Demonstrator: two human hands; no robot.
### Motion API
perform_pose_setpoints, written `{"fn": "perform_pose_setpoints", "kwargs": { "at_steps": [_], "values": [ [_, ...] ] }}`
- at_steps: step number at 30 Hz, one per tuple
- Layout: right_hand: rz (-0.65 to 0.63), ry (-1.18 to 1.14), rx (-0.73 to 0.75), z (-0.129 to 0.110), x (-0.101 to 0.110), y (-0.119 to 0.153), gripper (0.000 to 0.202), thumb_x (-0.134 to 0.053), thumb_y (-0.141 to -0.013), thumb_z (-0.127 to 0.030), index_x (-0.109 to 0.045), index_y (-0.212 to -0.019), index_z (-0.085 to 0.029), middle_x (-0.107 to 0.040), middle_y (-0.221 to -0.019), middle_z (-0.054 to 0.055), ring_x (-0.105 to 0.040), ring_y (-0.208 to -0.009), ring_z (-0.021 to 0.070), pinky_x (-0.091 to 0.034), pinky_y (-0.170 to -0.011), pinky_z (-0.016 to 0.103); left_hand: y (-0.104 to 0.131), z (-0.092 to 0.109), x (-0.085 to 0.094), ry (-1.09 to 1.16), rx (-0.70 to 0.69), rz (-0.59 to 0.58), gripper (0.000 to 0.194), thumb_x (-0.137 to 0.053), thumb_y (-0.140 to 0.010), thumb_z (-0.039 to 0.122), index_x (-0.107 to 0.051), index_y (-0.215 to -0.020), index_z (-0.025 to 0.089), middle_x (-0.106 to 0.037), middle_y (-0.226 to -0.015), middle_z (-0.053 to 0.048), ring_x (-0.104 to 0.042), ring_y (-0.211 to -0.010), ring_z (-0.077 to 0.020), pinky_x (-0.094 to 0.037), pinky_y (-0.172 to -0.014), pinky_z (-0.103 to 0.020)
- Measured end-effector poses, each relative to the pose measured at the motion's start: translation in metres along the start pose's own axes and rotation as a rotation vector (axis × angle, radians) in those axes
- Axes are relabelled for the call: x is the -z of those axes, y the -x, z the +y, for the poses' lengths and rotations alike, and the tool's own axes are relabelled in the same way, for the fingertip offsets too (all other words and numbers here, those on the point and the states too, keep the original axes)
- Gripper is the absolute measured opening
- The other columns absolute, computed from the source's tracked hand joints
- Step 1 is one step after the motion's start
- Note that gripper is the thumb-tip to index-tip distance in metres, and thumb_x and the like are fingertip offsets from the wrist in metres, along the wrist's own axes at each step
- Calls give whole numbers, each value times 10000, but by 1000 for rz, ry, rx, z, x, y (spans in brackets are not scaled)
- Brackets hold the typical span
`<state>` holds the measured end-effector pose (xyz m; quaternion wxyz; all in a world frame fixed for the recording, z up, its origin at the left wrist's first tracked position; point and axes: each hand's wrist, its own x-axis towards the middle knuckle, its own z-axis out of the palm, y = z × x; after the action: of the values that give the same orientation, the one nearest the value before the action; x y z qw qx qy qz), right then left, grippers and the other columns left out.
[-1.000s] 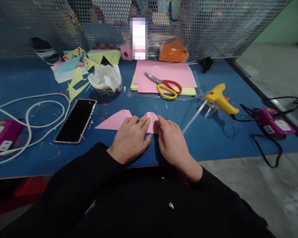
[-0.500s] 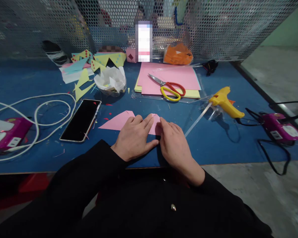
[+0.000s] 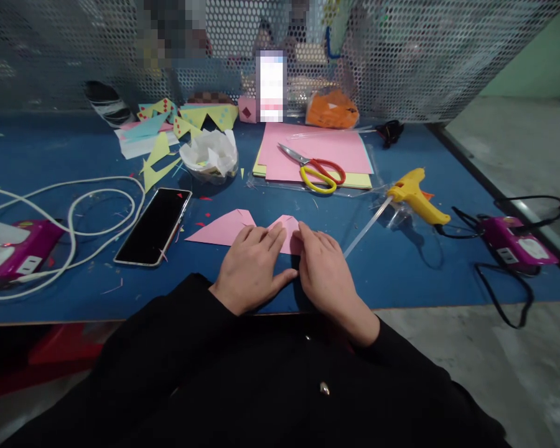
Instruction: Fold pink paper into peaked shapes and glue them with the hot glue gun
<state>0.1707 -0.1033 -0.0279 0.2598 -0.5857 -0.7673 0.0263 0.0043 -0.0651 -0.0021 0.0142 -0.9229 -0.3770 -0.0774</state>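
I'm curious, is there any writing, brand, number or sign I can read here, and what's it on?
No text can be read anywhere.
Upright screen: blurred out.
Purple power strips: any markings too small to read.
Yellow glue gun: no legible label.
Flat phone: dark screen, no writing visible.
Orange packet: nothing legible.

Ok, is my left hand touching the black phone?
Apart. The head view shows it plainly: blue table lies bare between the left hand and the black phone.
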Motion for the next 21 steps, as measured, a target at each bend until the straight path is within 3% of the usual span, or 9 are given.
{"fn": "perform_pose_setpoints", "kwargs": {
  "at_steps": [5, 11, 21],
  "values": [
    [4, -10, -7, -1, 1, -1, 533, -362, -887, -106, -428, -1411, -31, -653, -1286, 217, -617, -1183, 288, -448, -1053, 540, 1, 2, 3, 17, 13, -20, 717, -594, -890, 537, -475, -1416, 65, -502, -1499, -182, -530, -1243, -349, -343, -1110, -519],
    [-8, 0, -10, -6, 5, -2, 522, -369, -903, -110, -423, -1420, -73, -681, -1252, 182, -647, -1154, 271, -420, -1080, 545, 19, 1, -6, 62, 3, 94, 680, -543, -934, 539, -485, -1400, 47, -556, -1451, -185, -500, -1355, -312, -309, -1178, -493],
    [-87, 67, 114, -16, -8, -13, 546, -369, -875, -93, -442, -1409, -9, -607, -1371, 222, -524, -1334, 300, -400, -1110, 522, 22, -4, -8, 120, 11, 104, 523, -526, -929, 309, -511, -1385, 53, -575, -1438, -161, -503, -1361, -278, -327, -1185, -467]
  ]
}}
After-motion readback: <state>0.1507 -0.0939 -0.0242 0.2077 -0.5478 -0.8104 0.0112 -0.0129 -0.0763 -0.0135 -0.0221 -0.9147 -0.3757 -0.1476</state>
